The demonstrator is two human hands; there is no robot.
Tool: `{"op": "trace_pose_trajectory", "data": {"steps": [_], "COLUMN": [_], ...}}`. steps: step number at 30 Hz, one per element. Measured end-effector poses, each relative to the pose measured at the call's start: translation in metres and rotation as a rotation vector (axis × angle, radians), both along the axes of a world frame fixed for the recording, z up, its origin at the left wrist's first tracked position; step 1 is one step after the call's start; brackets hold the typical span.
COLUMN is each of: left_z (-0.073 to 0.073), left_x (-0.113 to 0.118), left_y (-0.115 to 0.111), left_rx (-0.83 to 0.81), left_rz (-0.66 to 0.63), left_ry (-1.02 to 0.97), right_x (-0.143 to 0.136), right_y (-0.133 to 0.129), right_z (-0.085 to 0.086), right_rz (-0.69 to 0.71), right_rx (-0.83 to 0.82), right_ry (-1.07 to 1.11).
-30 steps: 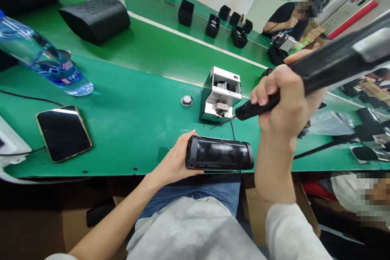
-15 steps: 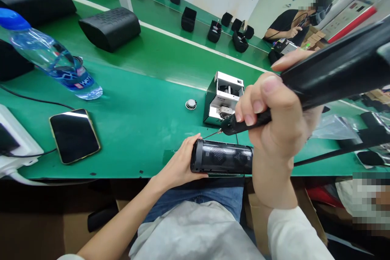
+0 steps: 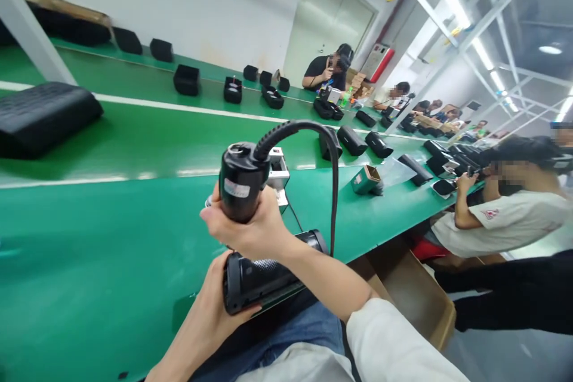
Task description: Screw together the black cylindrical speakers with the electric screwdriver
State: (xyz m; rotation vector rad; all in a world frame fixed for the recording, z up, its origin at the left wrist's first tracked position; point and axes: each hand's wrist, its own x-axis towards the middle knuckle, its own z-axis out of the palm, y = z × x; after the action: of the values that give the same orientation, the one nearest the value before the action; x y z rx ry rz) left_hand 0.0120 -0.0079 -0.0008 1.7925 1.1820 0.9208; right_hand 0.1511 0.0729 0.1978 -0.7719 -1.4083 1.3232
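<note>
A black electric screwdriver stands nearly upright in my right hand, its cable arching from the top and falling to the right. Below it a black speaker with perforated metal grilles lies at the front edge of the bench. My left hand grips the speaker's left end, fingers behind and thumb along the front. The screwdriver's bit is hidden behind my right hand, so I cannot tell whether it touches the speaker. Partly covered behind the screwdriver is a small white and metal screw feeder.
The green bench runs on to the right, with a small box and plastic film. Several black speaker housings line the conveyor. A co-worker sits at right. A cardboard box stands below the bench.
My view has swung up and to the right. The screwdriver has gone from slanted to nearly upright over the speaker's left end. My left hand keeps its hold.
</note>
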Motion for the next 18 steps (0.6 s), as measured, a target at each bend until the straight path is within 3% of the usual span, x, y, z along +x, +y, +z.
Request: {"op": "trace_pose_trajectory", "data": {"steps": [9,18], "left_z": [-0.004,0.012], "left_x": [-0.004,0.0], "left_y": [0.002,-0.003], "left_rx": [0.02,0.032], "left_rz": [0.003,-0.012], "left_ry": [0.017,0.017], "right_x": [-0.001,-0.002], "right_y": [0.0,-0.003], "right_z": [0.001,0.0], "right_rz": [0.001,0.057], "right_rx": [-0.015,0.015], "right_ry": [-0.015,0.001]}}
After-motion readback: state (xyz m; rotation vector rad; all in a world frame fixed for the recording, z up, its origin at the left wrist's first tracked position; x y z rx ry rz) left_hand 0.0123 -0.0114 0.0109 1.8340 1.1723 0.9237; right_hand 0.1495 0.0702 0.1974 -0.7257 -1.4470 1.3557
